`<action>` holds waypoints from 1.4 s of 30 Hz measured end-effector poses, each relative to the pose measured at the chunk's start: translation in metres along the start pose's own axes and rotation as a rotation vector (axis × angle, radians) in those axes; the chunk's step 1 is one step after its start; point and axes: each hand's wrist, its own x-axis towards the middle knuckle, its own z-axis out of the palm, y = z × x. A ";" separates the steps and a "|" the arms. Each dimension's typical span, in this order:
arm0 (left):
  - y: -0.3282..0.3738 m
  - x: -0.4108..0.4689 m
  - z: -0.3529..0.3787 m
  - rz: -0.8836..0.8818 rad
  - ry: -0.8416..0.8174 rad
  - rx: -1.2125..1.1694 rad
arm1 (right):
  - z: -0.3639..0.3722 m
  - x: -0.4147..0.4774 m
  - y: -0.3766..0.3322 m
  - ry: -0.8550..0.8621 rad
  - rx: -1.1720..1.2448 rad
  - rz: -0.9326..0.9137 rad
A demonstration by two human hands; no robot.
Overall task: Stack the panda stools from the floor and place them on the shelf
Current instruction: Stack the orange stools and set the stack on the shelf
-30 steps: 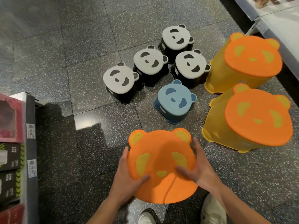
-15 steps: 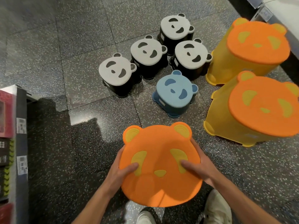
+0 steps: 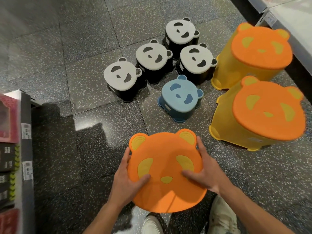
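I hold an orange panda stool (image 3: 166, 168) by its seat rim, close below me. My left hand (image 3: 125, 181) grips its left edge, thumb on top. My right hand (image 3: 205, 173) grips the right edge. Its body is hidden under the seat. On the floor ahead stand a small blue panda stool (image 3: 179, 97) and several small white-topped black panda stools, the nearest (image 3: 120, 76) at the left. Two big yellow stools with orange seats stand at the right, one near (image 3: 263, 114) and one farther (image 3: 258, 49).
A dark shelf unit (image 3: 25, 149) with boxed goods and price tags runs along the left edge. A pale shelf (image 3: 290, 19) crosses the top right corner. My shoes (image 3: 152, 225) show below the held stool. The floor is dark speckled tile.
The view has shifted slightly; the held orange stool has come up a little closer to me. Both hands keep their grip on its rim. The stools on the floor have not moved.
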 end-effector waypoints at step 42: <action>-0.022 0.003 0.008 -0.013 -0.100 -0.349 | 0.005 0.000 0.031 -0.024 0.324 0.027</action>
